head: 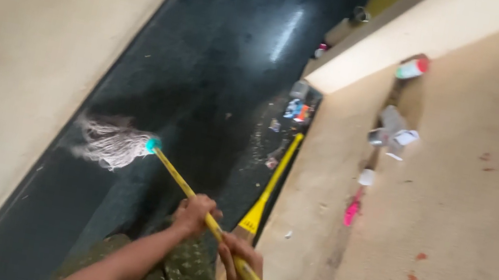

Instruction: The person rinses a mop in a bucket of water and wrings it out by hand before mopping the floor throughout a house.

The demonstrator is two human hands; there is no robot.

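I hold a mop with a yellow handle [178,179] in both hands. My left hand [194,212] grips the handle higher up toward the head. My right hand [242,258] grips it lower, close to my body. The white string mop head [111,143], joined by a teal collar, lies on the dark wet floor [222,60] at the left, close to the pale wall.
A yellow-handled broom [268,191] leans against the cream ledge [328,195] on the right. Small litter and packets [299,109] lie on the floor by the ledge. A shelf niche holds containers [395,128], a red-capped bottle [412,68] and a pink item [352,211]. A pale wall [10,64] bounds the left.
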